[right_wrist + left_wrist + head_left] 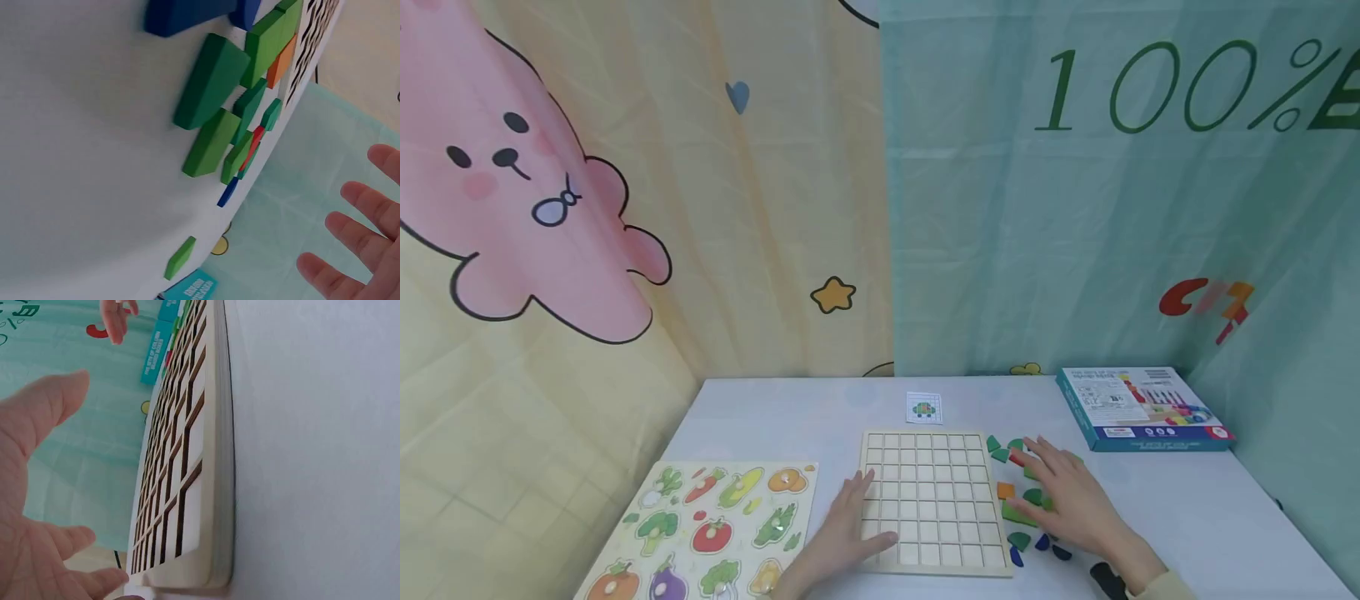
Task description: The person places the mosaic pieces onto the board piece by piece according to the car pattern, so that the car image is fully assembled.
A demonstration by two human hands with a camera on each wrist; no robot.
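A pale wooden board (932, 502) with a grid of square cells lies at the front middle of the table. Beside its left edge is my left hand (842, 533), fingers spread and holding nothing; in the left wrist view it appears above the board's surface. Over the coloured blocks to the right of the board hovers my right hand (1071, 500), fingers apart and without a grip on anything. Among the blocks are an orange square (1005, 491), a light green block (211, 142), a dark green block (210, 81) and a blue block (187, 14). Part of the pile is hidden under the hand.
A vegetable puzzle board (707, 533) lies at the left. A small picture card (923, 408) sits behind the grid board, and a teal-edged box (1142, 408) stands at the back right. Curtains (790, 208) hang behind the table. A black object (1107, 579) is near the right wrist.
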